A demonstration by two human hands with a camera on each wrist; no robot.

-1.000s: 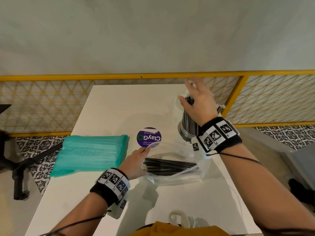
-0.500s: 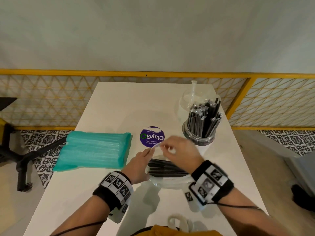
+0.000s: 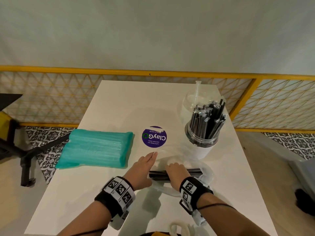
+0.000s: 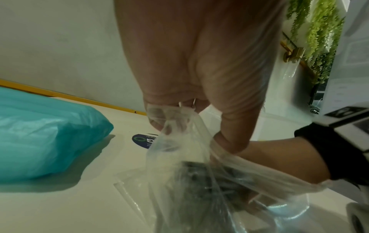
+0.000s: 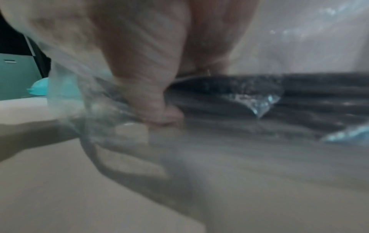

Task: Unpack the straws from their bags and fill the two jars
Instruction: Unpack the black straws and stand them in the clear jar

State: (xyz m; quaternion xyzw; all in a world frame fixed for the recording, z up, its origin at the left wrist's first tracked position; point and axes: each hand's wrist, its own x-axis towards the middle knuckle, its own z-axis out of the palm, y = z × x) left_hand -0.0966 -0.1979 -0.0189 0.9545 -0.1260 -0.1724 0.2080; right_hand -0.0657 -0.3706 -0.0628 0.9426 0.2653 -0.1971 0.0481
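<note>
Head view: my left hand (image 3: 144, 169) pinches clear plastic bag (image 4: 179, 151) mouth; right hand (image 3: 175, 174) curls round black straws (image 3: 196, 172) inside. Risk: slippery film snags, straws scatter across worktop (image 3: 119, 108).

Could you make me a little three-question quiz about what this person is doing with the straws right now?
1. True or false: the jar on the table already holds black straws.
2. Which hand reaches inside the clear bag? A) left hand B) right hand C) neither
3. Fill the gap: the unopened pack of straws beside the purple sticker is ____ in colour.

Key
1. True; they stand upright in it.
2. B; its fingers curl round the black straws in the bag, while the left hand holds the bag's mouth open.
3. Teal.
</note>
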